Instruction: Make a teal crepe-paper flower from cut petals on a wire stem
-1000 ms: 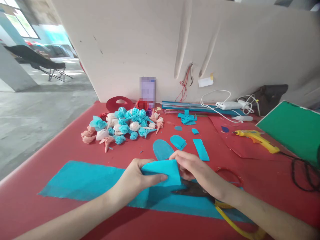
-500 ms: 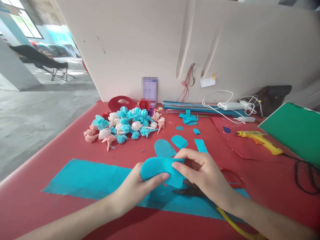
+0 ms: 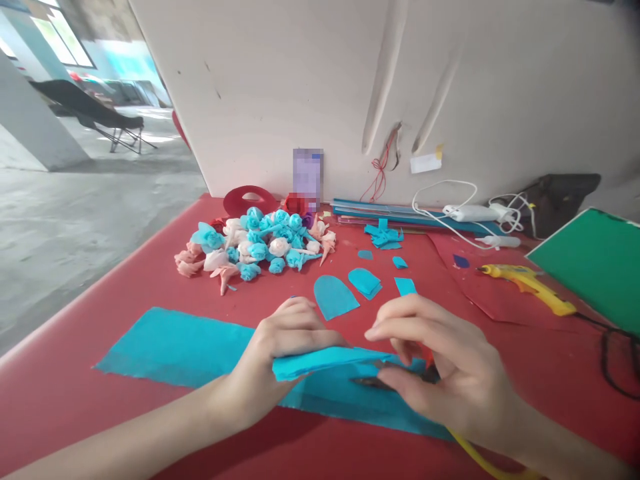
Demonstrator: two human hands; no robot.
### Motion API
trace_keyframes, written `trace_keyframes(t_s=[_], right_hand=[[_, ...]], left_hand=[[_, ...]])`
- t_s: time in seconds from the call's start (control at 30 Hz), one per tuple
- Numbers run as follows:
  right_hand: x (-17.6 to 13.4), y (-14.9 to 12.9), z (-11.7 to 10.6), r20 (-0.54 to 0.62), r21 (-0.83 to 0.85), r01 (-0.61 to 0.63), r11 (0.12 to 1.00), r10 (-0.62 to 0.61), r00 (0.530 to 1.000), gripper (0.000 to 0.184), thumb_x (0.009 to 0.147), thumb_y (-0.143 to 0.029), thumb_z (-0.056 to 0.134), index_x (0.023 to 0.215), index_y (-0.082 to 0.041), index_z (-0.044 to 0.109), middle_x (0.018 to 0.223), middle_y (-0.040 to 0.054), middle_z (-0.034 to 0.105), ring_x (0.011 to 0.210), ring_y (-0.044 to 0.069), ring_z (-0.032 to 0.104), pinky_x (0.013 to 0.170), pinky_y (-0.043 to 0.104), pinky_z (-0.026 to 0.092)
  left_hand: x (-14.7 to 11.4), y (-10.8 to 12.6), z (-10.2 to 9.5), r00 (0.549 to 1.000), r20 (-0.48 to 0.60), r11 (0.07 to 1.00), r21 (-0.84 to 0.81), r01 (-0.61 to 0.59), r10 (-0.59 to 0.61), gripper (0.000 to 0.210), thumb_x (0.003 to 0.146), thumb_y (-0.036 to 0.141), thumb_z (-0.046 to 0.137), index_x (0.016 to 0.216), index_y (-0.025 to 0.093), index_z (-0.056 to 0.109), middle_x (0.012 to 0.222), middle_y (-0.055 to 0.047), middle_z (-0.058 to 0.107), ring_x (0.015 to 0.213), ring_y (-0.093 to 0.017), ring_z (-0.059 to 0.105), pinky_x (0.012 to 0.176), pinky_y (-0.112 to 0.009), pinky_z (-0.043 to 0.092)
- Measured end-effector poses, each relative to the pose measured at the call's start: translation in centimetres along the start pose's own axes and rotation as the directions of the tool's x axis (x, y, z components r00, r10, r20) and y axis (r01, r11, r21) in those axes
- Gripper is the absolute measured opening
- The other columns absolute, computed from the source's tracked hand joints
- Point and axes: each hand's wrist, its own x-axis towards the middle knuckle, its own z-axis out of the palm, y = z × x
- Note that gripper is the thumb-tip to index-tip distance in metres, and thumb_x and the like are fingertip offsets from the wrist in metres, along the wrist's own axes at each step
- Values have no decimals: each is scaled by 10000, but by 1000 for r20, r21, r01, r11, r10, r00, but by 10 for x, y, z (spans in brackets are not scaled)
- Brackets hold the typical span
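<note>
A folded stack of blue crepe paper [image 3: 320, 360] is pinched in my left hand [image 3: 280, 347], its layered edge turned toward me. Beside the stack's right end is my right hand [image 3: 450, 353], thumb and fingers apart around that end, gripping nothing that I can see. Under the right hand lie scissors [image 3: 367, 382] with dark blades, mostly covered by it. Below both hands a long blue crepe paper strip [image 3: 180, 343] is spread on the red table [image 3: 240, 440]. Cut petal shapes, a rounded one [image 3: 335, 297] and a small stack [image 3: 365, 283], lie just beyond.
Blue, white and pink paper flowers [image 3: 260, 247] are heaped at the back left. Blue scraps [image 3: 384, 236] lie behind the petals. At the right are a yellow glue gun [image 3: 530, 283] with a black cord, a green board [image 3: 595, 260] and a white power strip [image 3: 470, 213].
The blue paper stack has tipped from face-on to edge-on in my left hand. My right hand has spread its fingers and let go of the stack, shifting right.
</note>
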Motion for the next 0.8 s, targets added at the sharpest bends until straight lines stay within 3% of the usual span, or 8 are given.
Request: trace_keyframes(t_s=[0.17, 0.3, 0.37, 0.47, 0.53, 0.67, 0.73, 0.8], right_hand=[[0, 1, 6, 175, 23, -206, 978, 199, 964, 43, 850, -162, 484, 841, -191, 514, 721, -23, 508, 605, 66, 468, 537, 175, 389], [-4, 2, 6, 150, -56, -296, 954, 301, 942, 159, 831, -179, 463, 683, -180, 405, 604, -47, 403, 527, 58, 391, 477, 165, 335], [-4, 3, 4, 177, -113, -307, 945, 323, 930, 201, 804, -181, 479, 644, -180, 356, 566, -55, 351, 495, 56, 350, 442, 163, 300], [-2, 3, 4, 259, -131, -347, 929, 370, 892, 195, 791, -181, 474, 633, -182, 358, 558, -54, 342, 499, 61, 348, 439, 161, 293], [1, 2, 4, 300, -79, -411, 908, 415, 859, 152, 796, -182, 468, 653, -183, 416, 566, -52, 368, 518, 65, 359, 458, 161, 309], [9, -2, -4, 275, -16, -464, 886, 450, 849, 141, 843, -248, 459, 741, -188, 536, 601, -46, 475, 544, 67, 418, 489, 161, 343], [10, 0, -14, 208, -103, -456, 884, 467, 860, 179, 871, -307, 437, 783, -197, 548, 661, -31, 536, 574, 74, 462, 500, 163, 363], [7, 8, -27, 192, -244, -460, 854, 507, 840, 188, 879, -346, 426, 834, -209, 547, 707, -19, 564, 575, 82, 479, 485, 168, 370]], left_hand=[[2, 11, 7, 970, 32, 956, -164, 243, -241, 142, 811, 195, 556, 708, 166, 650, 652, -11, 622, 638, -133, 497, 732, -283, 373], [5, 20, 9, 874, 176, 840, -245, 484, -453, 170, 827, 278, 514, 792, 160, 631, 792, -27, 589, 768, -153, 523, 692, -237, 397], [6, 21, 9, 815, 254, 778, -252, 575, -521, 218, 822, 336, 505, 784, 150, 611, 765, -15, 557, 708, -137, 507, 622, -220, 389], [5, 18, 8, 733, 413, 699, -264, 664, -540, 337, 839, 380, 455, 616, 137, 524, 570, 28, 447, 526, -84, 389, 497, -201, 319], [4, 16, 8, 704, 489, 675, -275, 685, -515, 363, 847, 375, 441, 573, 138, 477, 531, 39, 405, 495, -71, 346, 480, -198, 296], [2, 12, 7, 709, 467, 650, -315, 691, -528, 362, 827, 372, 486, 557, 131, 498, 517, 41, 392, 482, -63, 325, 464, -190, 274], [1, 10, 6, 708, 455, 586, -400, 705, -540, 383, 818, 387, 502, 539, 125, 532, 497, 30, 430, 464, -63, 357, 454, -185, 286], [0, 7, 6, 702, 484, 478, -515, 711, -522, 415, 811, 412, 507, 527, 120, 580, 491, 0, 506, 476, -87, 458, 494, -198, 363]])
